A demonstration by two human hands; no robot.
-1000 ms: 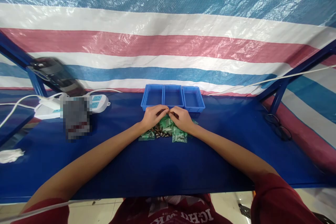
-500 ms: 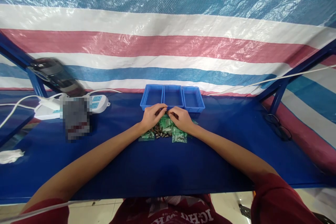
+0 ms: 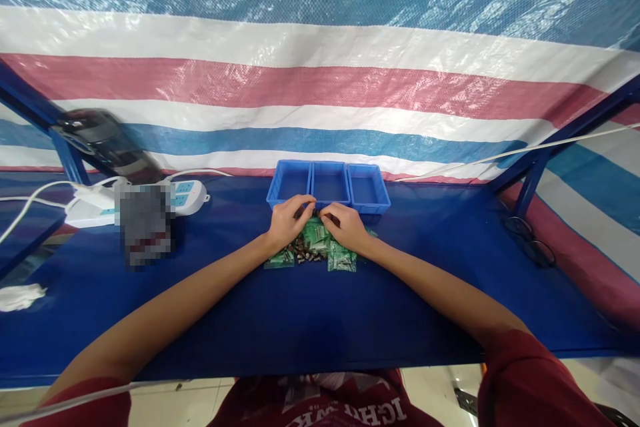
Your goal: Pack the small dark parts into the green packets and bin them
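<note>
My left hand [image 3: 289,221] and my right hand [image 3: 349,227] meet fingertip to fingertip above a small pile. Both hands are closed in a pinch, and whatever lies between the fingers is too small and dark to name. Beneath them lie green-tinted clear plastic bags [image 3: 342,259] with small metal pieces inside. Loose brownish metal parts, screw-like in shape [image 3: 303,256], are heaped between the bags. Just beyond the fingers stand three blue plastic bins in a row: the left bin [image 3: 294,179], the middle bin [image 3: 330,181] and the right bin [image 3: 369,185]. My hands partly cover the pile.
On the left are a white power strip [image 3: 190,198] with cables, a blurred-out dark object [image 3: 145,227], a dark bottle [image 3: 113,147] and a crumpled white tissue [image 3: 21,297]. Glasses [image 3: 533,242] lie far right. A striped plastic sheet [image 3: 320,87] hangs behind the blue table [image 3: 310,320].
My left hand has shifted very slightly left, so the fingertips are a little further apart. Nothing else has visibly moved.
</note>
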